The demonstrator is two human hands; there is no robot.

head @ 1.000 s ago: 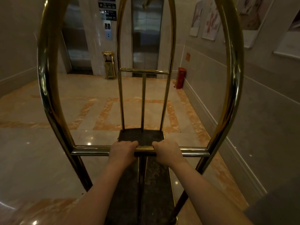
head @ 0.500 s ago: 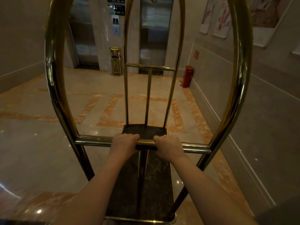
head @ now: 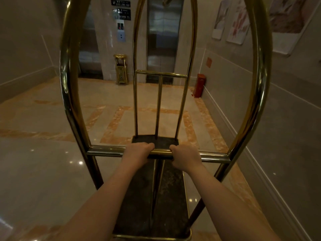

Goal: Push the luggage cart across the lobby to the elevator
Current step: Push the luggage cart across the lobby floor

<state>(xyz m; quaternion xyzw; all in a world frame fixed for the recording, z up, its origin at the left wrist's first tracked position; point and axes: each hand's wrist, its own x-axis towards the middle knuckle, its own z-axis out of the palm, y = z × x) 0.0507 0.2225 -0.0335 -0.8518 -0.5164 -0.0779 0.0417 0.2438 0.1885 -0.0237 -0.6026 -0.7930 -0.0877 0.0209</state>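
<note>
A brass luggage cart [head: 69, 94] with tall arched frames and a dark carpeted deck fills the view; nothing lies on the deck. My left hand [head: 137, 152] and my right hand [head: 185, 156] both grip its near horizontal handle bar [head: 107, 151], close together at the middle. Straight ahead through the far arch is a steel elevator door [head: 163, 42], which is closed. A second elevator door [head: 89, 54] lies to the left. The call-button panel [head: 121, 32] is on the pillar between them.
A gold ashtray bin [head: 121, 69] stands against the pillar between the elevators. A red box [head: 199, 86] sits on the floor by the right wall [head: 286, 122], which runs close along the cart's right side. Glossy marble floor [head: 40, 171] stretches left and ahead.
The cart and I have rolled forward: the elevator doors, bin and red box appear larger and nearer. Both hands keep the same grip on the handle bar.
</note>
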